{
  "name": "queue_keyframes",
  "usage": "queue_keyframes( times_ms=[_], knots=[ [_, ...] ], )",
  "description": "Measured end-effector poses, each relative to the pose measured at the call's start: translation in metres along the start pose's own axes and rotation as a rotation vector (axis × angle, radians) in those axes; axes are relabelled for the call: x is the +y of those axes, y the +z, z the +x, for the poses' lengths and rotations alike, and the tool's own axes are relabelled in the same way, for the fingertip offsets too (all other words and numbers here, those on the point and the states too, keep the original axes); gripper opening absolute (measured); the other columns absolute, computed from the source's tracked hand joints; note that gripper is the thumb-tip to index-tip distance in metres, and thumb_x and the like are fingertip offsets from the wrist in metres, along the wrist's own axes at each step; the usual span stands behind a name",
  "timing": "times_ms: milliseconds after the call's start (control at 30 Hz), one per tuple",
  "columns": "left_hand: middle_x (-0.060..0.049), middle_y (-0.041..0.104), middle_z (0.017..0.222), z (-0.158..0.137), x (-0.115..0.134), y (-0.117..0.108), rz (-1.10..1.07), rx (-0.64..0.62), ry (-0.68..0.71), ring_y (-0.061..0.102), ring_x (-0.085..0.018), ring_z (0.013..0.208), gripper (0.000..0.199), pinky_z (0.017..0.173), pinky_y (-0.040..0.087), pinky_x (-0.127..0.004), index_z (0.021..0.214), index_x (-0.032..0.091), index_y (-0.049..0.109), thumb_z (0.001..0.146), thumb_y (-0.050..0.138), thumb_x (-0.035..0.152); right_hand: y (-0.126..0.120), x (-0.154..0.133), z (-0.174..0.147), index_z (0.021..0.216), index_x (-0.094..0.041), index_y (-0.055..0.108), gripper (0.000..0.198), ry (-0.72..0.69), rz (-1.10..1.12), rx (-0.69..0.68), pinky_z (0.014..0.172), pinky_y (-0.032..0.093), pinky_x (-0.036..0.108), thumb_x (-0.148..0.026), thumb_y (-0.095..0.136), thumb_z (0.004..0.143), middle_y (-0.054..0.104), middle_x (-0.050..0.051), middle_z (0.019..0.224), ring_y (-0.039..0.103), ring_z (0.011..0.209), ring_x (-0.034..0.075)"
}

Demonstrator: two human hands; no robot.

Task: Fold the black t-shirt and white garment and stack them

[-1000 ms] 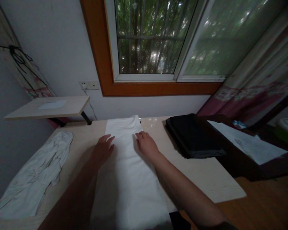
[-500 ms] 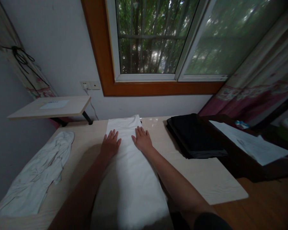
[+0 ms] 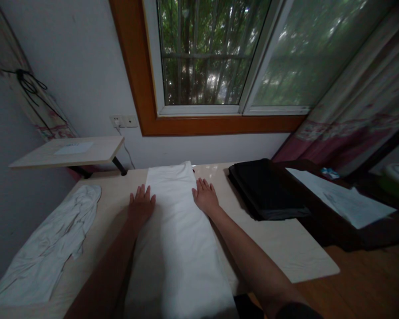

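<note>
A long folded white cloth runs from the table's back edge down toward me, creased lightly across its surface. At its left edge, near the far end, lies my left hand, flat with fingers spread. My right hand rests in the same way along the right edge, palm down and fingers apart. Neither hand grips the cloth. Its near end runs out of the bottom of the view. A crumpled white garment lies on the left side of the table.
Folded black cloth is stacked on the right of the pale wooden table. A small raised shelf with a paper stands at the back left. Beyond the black stack, a dark surface holds a white sheet. The window is behind.
Both hands have slid outward from the top of the cloth to its edges, the left one leftward, the right one rightward. The view has shifted slightly.
</note>
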State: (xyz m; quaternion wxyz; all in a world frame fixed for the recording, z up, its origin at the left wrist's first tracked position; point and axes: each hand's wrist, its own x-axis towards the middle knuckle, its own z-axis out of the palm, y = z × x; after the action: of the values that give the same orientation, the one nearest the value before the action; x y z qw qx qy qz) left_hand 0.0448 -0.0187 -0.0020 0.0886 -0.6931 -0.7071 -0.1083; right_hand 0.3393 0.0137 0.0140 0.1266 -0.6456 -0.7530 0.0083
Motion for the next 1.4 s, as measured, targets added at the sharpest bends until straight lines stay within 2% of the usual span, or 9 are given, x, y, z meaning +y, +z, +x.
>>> queue_keyframes(
  times_ms=[133,233,367,567,733,933,1133,1233,1400],
  knots=[
    [-0.018,0.050,0.156,-0.006,-0.006,-0.009,-0.035,0.048,0.004,0.044,-0.032,0.145,0.051,0.119,0.031,-0.054,0.147,0.015,0.052,0.103,0.036,0.034,-0.012,-0.006,-0.011,0.152,-0.012,0.044,0.054,0.020,-0.045,0.085,0.117,0.024,0.053,-0.040,0.038,0.107,0.047,0.020,0.155,0.038,0.142,0.034],
    [-0.017,0.064,0.136,-0.010,-0.008,-0.021,-0.051,0.080,0.004,0.056,-0.031,0.127,0.047,0.108,0.043,-0.047,0.143,0.015,0.056,0.101,0.041,0.031,-0.022,-0.012,-0.021,0.150,-0.014,0.045,0.051,0.024,-0.092,0.115,0.105,0.036,0.049,-0.039,0.043,0.105,0.058,0.021,0.137,0.049,0.125,0.034],
    [-0.017,0.067,0.119,-0.014,-0.005,-0.031,-0.026,0.055,-0.070,0.060,-0.030,0.112,0.047,0.094,0.048,-0.042,0.144,0.016,0.053,0.100,0.044,0.032,-0.027,-0.018,-0.030,0.144,-0.016,0.050,0.043,0.008,-0.145,0.092,0.094,0.042,0.043,-0.034,0.042,0.106,0.063,0.019,0.121,0.054,0.114,0.031],
    [-0.016,0.072,0.117,-0.017,-0.003,-0.036,-0.083,-0.104,-0.102,0.069,-0.026,0.103,0.047,0.088,0.049,-0.037,0.147,0.015,0.046,0.103,0.038,0.029,-0.031,-0.020,-0.038,0.146,-0.016,0.046,0.042,-0.051,-0.192,-0.032,0.084,0.046,0.040,-0.018,0.039,0.104,0.070,0.016,0.103,0.066,0.097,0.027],
    [-0.015,0.075,0.111,-0.027,-0.006,-0.043,-0.138,-0.168,-0.069,0.072,-0.026,0.102,0.047,0.089,0.049,-0.037,0.148,0.017,0.045,0.104,0.034,0.028,-0.041,-0.021,-0.050,0.135,-0.017,0.053,0.035,-0.114,-0.221,-0.078,0.079,0.047,0.037,-0.017,0.040,0.103,0.072,0.015,0.100,0.070,0.091,0.027],
    [-0.014,0.072,0.127,-0.052,-0.016,-0.045,-0.236,-0.236,-0.022,0.069,-0.024,0.114,0.042,0.100,0.047,-0.037,0.140,0.018,0.053,0.104,0.036,0.028,-0.053,-0.018,-0.073,0.130,-0.019,0.054,0.031,-0.155,-0.199,-0.156,0.077,0.048,0.035,-0.016,0.042,0.102,0.073,0.015,0.098,0.072,0.088,0.027],
    [-0.010,0.071,0.129,-0.066,-0.025,-0.048,-0.266,-0.384,-0.005,0.070,-0.024,0.111,0.041,0.099,0.049,-0.037,0.140,0.024,0.054,0.102,0.039,0.029,-0.060,-0.011,-0.089,0.135,-0.022,0.051,0.035,-0.157,-0.139,-0.268,0.075,0.047,0.035,-0.016,0.044,0.101,0.075,0.013,0.096,0.073,0.085,0.028],
    [-0.012,0.069,0.129,-0.059,-0.025,-0.053,-0.172,-0.303,0.061,0.064,-0.027,0.118,0.040,0.103,0.047,-0.040,0.135,0.022,0.060,0.098,0.045,0.026,-0.068,-0.009,-0.083,0.131,-0.022,0.055,0.031,-0.140,-0.116,-0.266,0.078,0.047,0.035,-0.020,0.045,0.102,0.075,0.012,0.094,0.071,0.086,0.028],
    [-0.014,0.064,0.133,-0.026,-0.007,-0.051,-0.111,-0.092,0.212,0.058,-0.029,0.125,0.043,0.111,0.043,-0.043,0.137,0.020,0.061,0.097,0.046,0.026,-0.074,-0.022,-0.051,0.123,-0.019,0.064,0.029,-0.173,-0.032,-0.040,0.099,0.045,0.038,-0.027,0.045,0.104,0.070,0.016,0.114,0.060,0.114,0.030]
  ],
)
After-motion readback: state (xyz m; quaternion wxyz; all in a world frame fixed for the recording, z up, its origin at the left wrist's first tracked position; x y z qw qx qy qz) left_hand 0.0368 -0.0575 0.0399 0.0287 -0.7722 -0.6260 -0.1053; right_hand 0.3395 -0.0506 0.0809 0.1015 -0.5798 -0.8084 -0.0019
